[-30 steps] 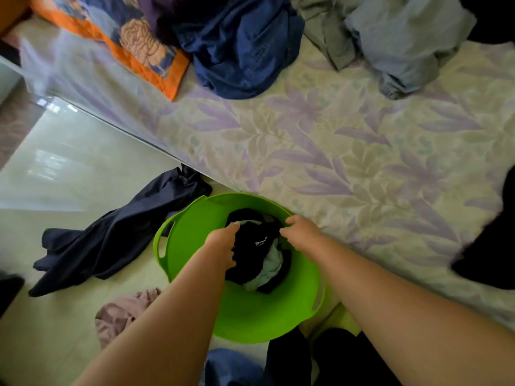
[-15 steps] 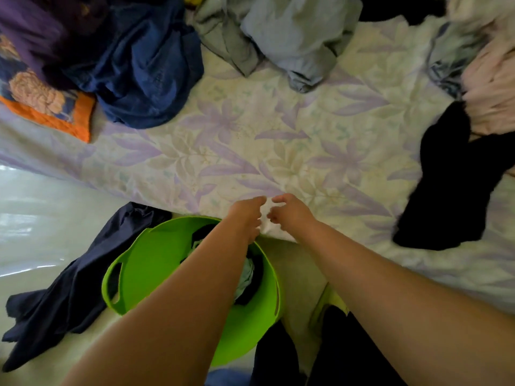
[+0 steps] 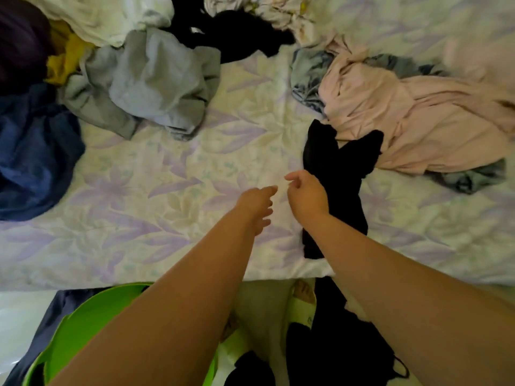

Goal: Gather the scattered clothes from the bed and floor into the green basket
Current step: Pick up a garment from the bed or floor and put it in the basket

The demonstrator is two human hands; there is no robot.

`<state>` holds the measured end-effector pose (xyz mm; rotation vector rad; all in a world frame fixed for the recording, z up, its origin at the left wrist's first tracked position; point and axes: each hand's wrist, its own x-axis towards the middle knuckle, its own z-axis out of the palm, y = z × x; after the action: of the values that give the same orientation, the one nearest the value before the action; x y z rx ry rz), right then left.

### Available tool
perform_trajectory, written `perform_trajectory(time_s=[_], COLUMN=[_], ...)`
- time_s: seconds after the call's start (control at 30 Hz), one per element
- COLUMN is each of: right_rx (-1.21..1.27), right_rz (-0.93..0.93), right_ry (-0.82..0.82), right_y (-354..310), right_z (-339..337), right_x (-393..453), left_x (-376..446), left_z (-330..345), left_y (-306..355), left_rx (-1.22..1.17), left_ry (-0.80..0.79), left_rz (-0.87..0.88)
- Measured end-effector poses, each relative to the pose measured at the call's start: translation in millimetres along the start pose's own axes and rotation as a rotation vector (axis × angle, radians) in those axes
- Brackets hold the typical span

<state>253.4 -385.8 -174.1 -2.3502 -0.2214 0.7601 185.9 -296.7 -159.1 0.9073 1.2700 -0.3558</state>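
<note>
Both my hands reach out over the flowered bed sheet point(image 3: 167, 218), holding nothing. My left hand point(image 3: 257, 203) has loose fingers above the bare sheet. My right hand point(image 3: 306, 196), fingers loosely curled, hovers at the left edge of a black garment point(image 3: 342, 174) lying on the bed. The green basket point(image 3: 80, 332) stands on the floor at the lower left, mostly hidden behind my left forearm. On the bed also lie a pink garment point(image 3: 418, 121), a grey one point(image 3: 147, 82), a blue one point(image 3: 33, 151) and another black one point(image 3: 237, 32).
White and yellow cloth point(image 3: 97, 15) is piled at the far left of the bed, patterned blue-grey fabric point(image 3: 309, 71) under the pink garment. A dark navy garment point(image 3: 53, 316) lies on the floor by the basket. Black clothes point(image 3: 334, 344) lie on the floor by a sandalled foot point(image 3: 302, 305).
Both hands left the basket, where they had let go of dark clothes, and moved up over the bed toward the black garment. The view swung right and up across the bed.
</note>
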Motion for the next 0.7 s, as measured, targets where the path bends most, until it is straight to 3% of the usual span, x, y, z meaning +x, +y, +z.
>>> perform_trajectory(time_s=[0.1, 0.23, 0.47, 0.57, 0.7], right_rx=[-0.125, -0.195, 0.261, 0.259, 0.512], right_rz=[-0.068, 0.111, 0.379, 0.406, 0.374], right_ry=[0.278, 0.449, 0.098, -0.049, -0.388], right_y=[19.3, 42.1, 64.5, 63.4, 60.8], right_z=[-37.7, -73.5, -80.1, -79.1, -81.0], right_x=[18.7, 40.0, 70.1, 79.6, 71.6], left_x=[0.1, 4.8, 27.6, 38.5, 43.1], left_z=[37.1, 72.4, 104.9, 111.7, 107.7], left_y=[12.7, 24.0, 37.2, 42.6, 46.5], left_rx=[0.030, 0.064, 0.137, 0.123, 0.105], left_ry=[-0.043, -0.065, 0.020, 0.014, 0.084], left_rz=[0.017, 0.031, 0.087, 0.100, 0.109])
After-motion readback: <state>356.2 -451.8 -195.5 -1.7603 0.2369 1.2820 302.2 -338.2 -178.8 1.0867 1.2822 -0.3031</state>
